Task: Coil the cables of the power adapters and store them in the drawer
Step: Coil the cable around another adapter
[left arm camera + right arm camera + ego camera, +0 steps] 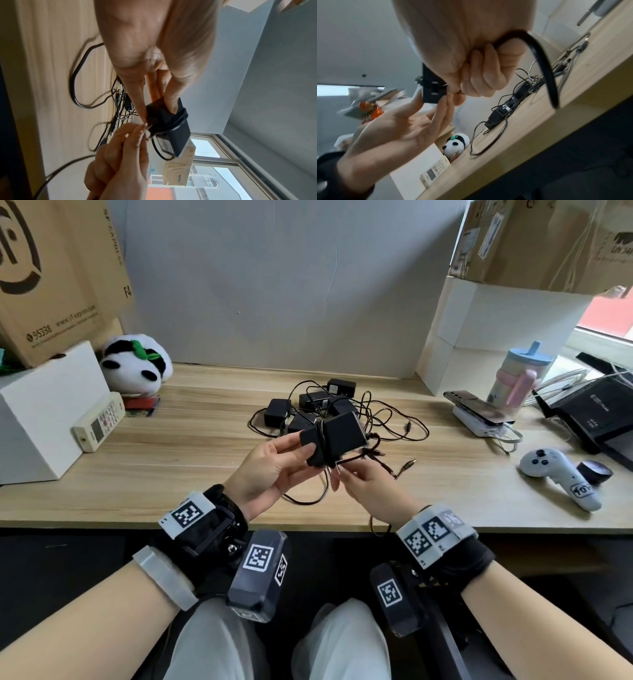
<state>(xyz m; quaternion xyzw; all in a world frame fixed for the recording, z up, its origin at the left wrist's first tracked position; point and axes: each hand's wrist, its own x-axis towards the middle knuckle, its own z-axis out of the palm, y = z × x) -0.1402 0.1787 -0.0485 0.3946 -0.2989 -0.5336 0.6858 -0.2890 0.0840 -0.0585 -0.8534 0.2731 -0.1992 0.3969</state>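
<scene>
— What have the hands got hold of?

— The left hand pinches a black power adapter between thumb and fingertips, lifted clear of the desk. Several turns of its cable already circle the body. The right hand, at about 5 o'clock from the adapter, has its fingers curled round the loose run of that cable, just under the block; the wrist view shows the cord trailing out of the fist.

— And the plug side?

— In the left wrist view the two metal prongs point toward the right hand's fingertips.

— Where are the others?

— A tangled pile of adapters lies on the desk at 12 o'clock from the hands, their thin leads sprawling toward 3 o'clock. No drawer is in view.

— Anything round the edges?

— A panda plush and a white remote at 10 o'clock, a phone on a stand, a lidded cup and a white game controller out toward 3 o'clock.
</scene>
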